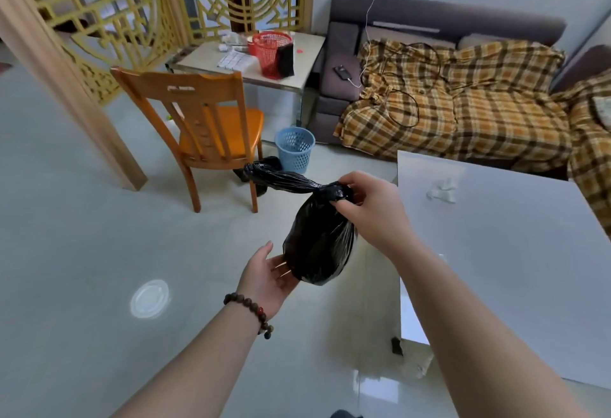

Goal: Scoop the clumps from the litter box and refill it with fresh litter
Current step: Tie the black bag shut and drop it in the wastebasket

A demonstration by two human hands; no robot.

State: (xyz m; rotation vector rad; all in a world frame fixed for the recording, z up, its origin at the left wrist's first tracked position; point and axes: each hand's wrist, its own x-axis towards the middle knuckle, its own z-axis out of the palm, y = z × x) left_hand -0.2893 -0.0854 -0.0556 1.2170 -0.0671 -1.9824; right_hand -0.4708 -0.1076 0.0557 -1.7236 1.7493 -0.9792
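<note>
One black bag (319, 245), neck twisted, held in air above floor. Right hand (367, 206) pinches knot; left hand (269, 272), fingers spread, cups underside. One blue bin (295, 150), one chair (211, 126) beyond.

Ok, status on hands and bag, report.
Right hand fingers pinching black bag at its twisted neck. Left hand open, cupping bag's underside. Blue bin ahead on floor, path clear.
</note>
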